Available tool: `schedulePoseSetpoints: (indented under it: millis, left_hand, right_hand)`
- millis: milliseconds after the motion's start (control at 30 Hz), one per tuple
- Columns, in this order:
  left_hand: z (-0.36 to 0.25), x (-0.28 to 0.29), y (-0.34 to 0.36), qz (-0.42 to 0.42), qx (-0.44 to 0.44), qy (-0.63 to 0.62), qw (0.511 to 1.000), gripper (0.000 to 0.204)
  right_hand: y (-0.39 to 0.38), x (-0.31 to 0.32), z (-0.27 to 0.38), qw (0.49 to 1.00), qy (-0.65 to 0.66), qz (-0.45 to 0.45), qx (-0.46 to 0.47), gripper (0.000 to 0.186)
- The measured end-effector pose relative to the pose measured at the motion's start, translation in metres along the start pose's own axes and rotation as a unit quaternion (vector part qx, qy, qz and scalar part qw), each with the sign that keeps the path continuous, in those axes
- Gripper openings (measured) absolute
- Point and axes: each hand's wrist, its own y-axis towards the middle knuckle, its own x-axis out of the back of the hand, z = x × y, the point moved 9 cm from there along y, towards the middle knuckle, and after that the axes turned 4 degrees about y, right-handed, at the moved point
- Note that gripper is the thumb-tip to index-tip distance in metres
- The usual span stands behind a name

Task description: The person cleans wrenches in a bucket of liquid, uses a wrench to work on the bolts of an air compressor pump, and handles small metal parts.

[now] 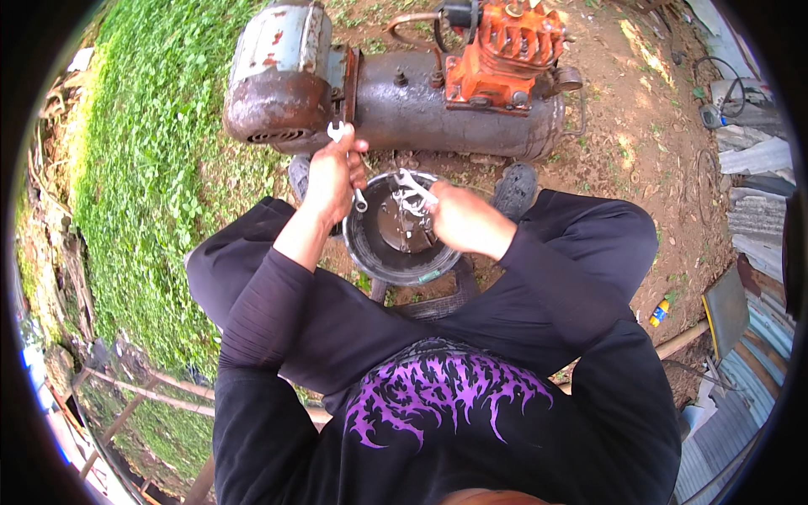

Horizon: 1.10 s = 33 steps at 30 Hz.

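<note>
My left hand is closed around a combination wrench; its open jaw points up by the motor and its ring end shows below my fingers. In my right hand is another open-ended wrench, its jaw tilted up to the left over the bucket. Under both hands stands a black bucket with several metal tools in it. Just beyond is an air compressor: a dark tank, a rusty grey motor at left and an orange pump head at right.
Grass covers the left side and bare soil the right. Corrugated metal sheets lie along the right edge. A small yellow and blue container is on the soil. A dark stool stands under the bucket.
</note>
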Motion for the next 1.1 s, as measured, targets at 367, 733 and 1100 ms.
schedulePoseSetpoints:
  millis: [367,733,1100]
  left_hand:
    - [0.095,-0.017,-0.004,0.096,0.082,-0.037,0.991,0.033]
    - [0.212,0.019,0.045,0.011,0.209,0.038,0.977,0.038]
    - [0.409,0.055,0.170,0.127,0.014,0.689,0.714,0.035]
  right_hand:
    - [0.017,0.008,-0.005,1.000,-0.007,-0.009,-0.015,0.033]
    - [0.016,-0.021,-0.003,0.962,-0.224,0.019,0.158,0.038]
    - [-0.036,-0.042,-0.004,0.942,-0.302,0.026,0.145,0.038]
